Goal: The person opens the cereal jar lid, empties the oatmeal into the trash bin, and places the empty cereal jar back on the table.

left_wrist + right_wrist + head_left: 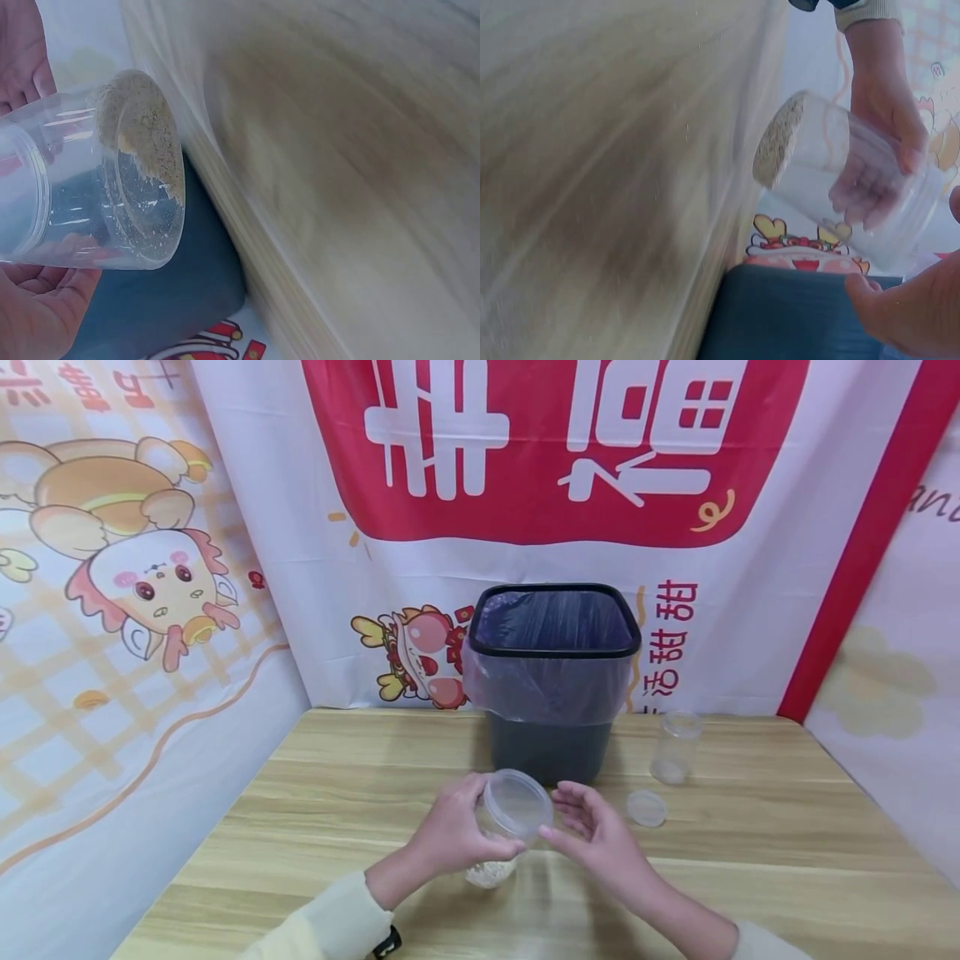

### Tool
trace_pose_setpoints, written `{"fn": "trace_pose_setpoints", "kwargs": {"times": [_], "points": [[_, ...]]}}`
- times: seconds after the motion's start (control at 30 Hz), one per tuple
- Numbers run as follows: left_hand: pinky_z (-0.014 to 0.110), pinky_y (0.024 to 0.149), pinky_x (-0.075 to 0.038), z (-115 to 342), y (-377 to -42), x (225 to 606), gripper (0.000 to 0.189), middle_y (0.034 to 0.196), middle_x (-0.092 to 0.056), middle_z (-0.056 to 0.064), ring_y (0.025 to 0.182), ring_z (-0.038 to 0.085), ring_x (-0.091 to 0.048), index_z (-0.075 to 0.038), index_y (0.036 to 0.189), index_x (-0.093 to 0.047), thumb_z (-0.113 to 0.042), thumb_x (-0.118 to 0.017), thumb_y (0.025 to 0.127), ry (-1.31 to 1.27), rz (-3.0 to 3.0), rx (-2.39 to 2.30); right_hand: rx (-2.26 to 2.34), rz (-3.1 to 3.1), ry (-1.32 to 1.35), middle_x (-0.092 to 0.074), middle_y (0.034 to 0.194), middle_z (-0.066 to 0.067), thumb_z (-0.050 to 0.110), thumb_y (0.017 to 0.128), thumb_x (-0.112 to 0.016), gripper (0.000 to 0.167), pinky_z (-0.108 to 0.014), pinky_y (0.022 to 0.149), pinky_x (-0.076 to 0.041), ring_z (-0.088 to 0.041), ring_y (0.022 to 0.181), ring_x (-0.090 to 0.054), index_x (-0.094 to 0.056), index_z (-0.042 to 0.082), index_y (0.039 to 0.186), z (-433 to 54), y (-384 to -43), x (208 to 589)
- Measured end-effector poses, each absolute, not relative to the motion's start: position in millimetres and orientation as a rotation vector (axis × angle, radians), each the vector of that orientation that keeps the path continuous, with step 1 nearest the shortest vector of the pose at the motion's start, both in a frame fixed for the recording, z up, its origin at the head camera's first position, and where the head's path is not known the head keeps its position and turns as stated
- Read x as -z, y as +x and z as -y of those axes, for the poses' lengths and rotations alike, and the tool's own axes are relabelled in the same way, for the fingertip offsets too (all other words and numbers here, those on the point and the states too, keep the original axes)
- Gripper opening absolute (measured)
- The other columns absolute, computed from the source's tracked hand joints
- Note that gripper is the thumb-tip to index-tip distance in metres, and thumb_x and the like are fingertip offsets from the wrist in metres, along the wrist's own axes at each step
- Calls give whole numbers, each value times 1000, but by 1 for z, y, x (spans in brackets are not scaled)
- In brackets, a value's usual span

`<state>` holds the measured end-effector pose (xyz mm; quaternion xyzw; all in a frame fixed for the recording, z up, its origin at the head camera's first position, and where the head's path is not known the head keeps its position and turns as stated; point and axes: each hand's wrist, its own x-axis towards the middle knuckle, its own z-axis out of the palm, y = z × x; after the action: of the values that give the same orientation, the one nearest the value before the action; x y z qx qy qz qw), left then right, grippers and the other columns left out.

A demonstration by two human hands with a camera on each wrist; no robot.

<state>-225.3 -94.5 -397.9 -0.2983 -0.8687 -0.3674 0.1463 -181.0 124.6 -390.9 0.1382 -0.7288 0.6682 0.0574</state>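
Note:
My left hand [450,827] grips a clear plastic jar [517,806] by its side, above the table. Pale, rice-like grains [146,131] lie in the bottom of the tilted jar; the right wrist view shows the same grains [778,142] banked at the base. I cannot tell whether a lid covers its mouth. My right hand [603,843] is by the rim with fingers spread and thumb tip close to it; contact is unclear. On the table to the right lie a loose clear lid [647,808] and a second clear jar [675,747], upright.
Behind the hands stands a dark bin [551,752] with a black rim and a plastic liner, close to the jar. The wood-grain table [360,793] ends at a printed cloth backdrop [405,560]. More printed cloth [97,693] hangs at the left side.

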Motion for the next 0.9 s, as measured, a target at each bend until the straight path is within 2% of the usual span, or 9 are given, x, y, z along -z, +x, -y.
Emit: {"fn": "trace_pose_setpoints", "kwargs": {"times": [0.3,0.53,0.77,0.9], "points": [[26,75,-52,82,-221,401,75,100,-64,-2,88,10,-59,-6,118,-62,-44,-89,59,-941,2455,990,-2089,2232,266,-57,124,-20,7,80,-78,66,-33,95,-46,-32,114,-55,-44,-9,134,-112,-176,396],[25,75,-52,78,-220,403,74,101,-64,0,88,10,-59,-6,117,-61,-45,-88,60,-977,2445,959,-2038,2273,207,-56,129,-18,14,78,-81,73,-45,104,-39,-29,118,-53,-43,-8,136,-110,-174,397],[26,76,-52,75,-219,407,72,101,-64,1,89,10,-58,-6,117,-60,-44,-87,62,-1020,2411,933,-2012,2290,181,-57,125,-15,15,72,-86,76,-41,94,-45,-26,110,-55,-46,-5,134,-108,-174,398],[26,77,-52,74,-219,407,73,101,-64,2,90,10,-58,-5,118,-60,-42,-88,61,-1027,2409,929,-1992,2295,173,-58,124,-15,15,71,-87,76,-43,93,-45,-27,110,-55,-47,-5,133,-108,-175,399]]}}
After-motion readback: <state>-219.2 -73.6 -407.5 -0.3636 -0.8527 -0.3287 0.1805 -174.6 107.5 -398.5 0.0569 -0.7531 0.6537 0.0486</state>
